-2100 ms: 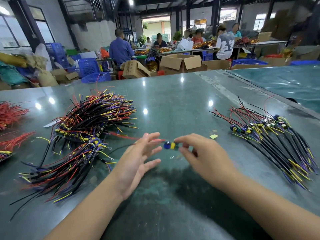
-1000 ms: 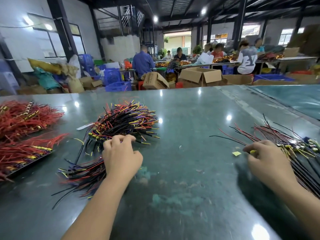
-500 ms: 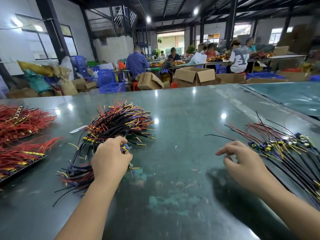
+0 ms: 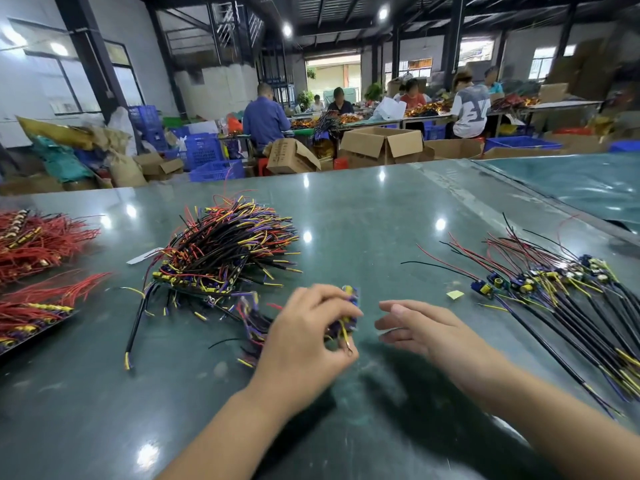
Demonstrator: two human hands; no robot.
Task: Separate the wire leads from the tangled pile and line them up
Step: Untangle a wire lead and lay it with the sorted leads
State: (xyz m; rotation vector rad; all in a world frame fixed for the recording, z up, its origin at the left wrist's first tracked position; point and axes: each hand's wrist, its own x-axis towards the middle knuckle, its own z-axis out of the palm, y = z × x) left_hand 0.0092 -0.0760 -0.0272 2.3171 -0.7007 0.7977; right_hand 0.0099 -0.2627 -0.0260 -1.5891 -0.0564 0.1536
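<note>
Beyond the glossy green bench (image 4: 363,202) stand open cardboard boxes (image 4: 382,143) and blue plastic crates (image 4: 204,152), while seated workers (image 4: 265,121) fill a far table (image 4: 561,106), and a small yellow paper scrap (image 4: 455,294) lies on the bench.

**Hardly a legible word in sight**

Large grey marks sit on the back of a seated worker's white shirt (image 4: 470,110), too blurred to read as letters. Dark print runs down the side of a brown carton (image 4: 281,154), too small to make out. A white tag (image 4: 144,255) lies beside the wire pile (image 4: 225,251); its face looks blank.
</note>
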